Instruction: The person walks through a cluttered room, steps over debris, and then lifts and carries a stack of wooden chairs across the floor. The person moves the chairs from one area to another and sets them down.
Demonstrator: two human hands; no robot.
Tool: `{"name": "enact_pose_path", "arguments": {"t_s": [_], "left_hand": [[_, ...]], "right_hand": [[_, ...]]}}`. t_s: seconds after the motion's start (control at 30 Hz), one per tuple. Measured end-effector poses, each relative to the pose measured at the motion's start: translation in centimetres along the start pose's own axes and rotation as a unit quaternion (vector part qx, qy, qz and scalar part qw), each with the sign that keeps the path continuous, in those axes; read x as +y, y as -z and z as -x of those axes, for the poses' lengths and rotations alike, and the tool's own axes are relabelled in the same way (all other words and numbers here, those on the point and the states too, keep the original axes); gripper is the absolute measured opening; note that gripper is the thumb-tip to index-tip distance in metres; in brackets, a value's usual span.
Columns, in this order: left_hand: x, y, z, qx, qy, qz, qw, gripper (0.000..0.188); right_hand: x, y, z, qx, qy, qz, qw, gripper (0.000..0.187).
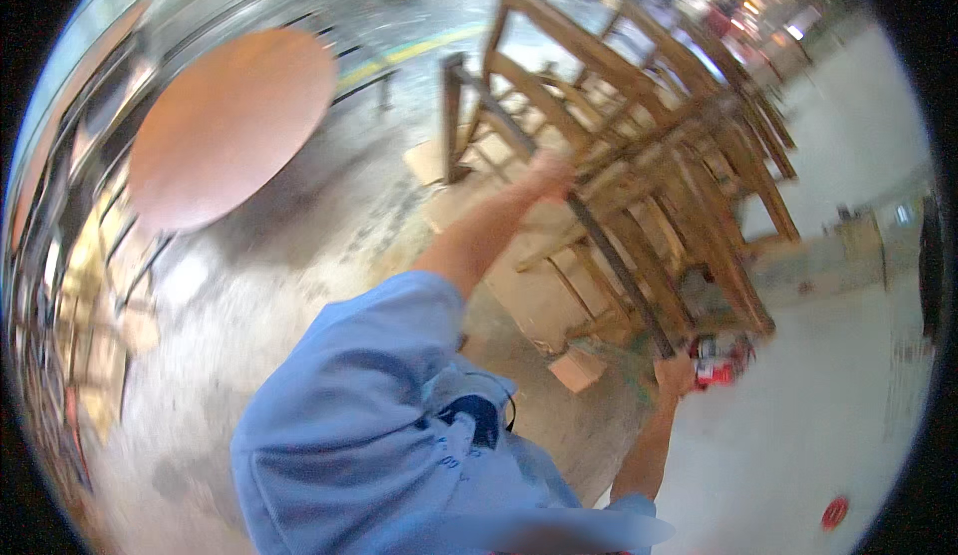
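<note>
A long dark bar (611, 251) slants across the front of a stack of brown wooden chair-like frames (689, 191). My left hand (549, 174), arm stretched forward, is closed around the bar near its middle. At its near lower end, my right hand (676, 375) appears closed on the bar; blur hides its fingers in part. Right beside that hand is a red and black object (718, 360), perhaps a tool, and whether I touch it cannot be made out. Whether the bar is fixed to the frames is also unclear.
A round reddish-brown tabletop (235, 126) stands at the left on thin dark legs. Flat cardboard (524, 305) and a small brown block (577, 369) lie on the concrete floor below the frames. A pale wall (798, 425) rises at the right. Cluttered racks line the far left.
</note>
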State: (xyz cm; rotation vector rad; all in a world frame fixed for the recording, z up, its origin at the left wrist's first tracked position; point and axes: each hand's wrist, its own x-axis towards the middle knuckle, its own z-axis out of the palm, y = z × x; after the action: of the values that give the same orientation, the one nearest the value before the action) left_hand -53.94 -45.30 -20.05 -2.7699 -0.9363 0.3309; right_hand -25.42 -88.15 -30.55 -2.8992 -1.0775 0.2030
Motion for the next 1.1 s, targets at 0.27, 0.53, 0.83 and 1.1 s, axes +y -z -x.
{"name": "enact_pose_path", "arguments": {"t_s": [0.27, 0.53, 0.83, 1.1], "left_hand": [[5.9, 1.5, -12.7, -0.026, 0.005, -0.004, 1.0, 0.033], [15.3, 10.5, -13.5, 0.002, 0.019, -0.01, 1.0, 0.034], [21.0, 14.6, 18.9, 0.13, 0.038, 0.019, 0.991, 0.029], [20.2, 17.4, 56.3, 0.1, 0.041, 0.062, 0.992, 0.018]], "right_hand": [[7.0, -1.5, -14.8, 0.008, -0.013, 0.047, 0.999, 0.05], [15.9, 4.1, -17.7, 0.045, 0.041, 0.035, 0.998, 0.056], [23.8, 13.4, 14.5, 0.114, 0.084, 0.069, 0.987, 0.047], [20.4, 18.0, 52.6, 0.067, 0.021, 0.017, 0.997, 0.043]]}}
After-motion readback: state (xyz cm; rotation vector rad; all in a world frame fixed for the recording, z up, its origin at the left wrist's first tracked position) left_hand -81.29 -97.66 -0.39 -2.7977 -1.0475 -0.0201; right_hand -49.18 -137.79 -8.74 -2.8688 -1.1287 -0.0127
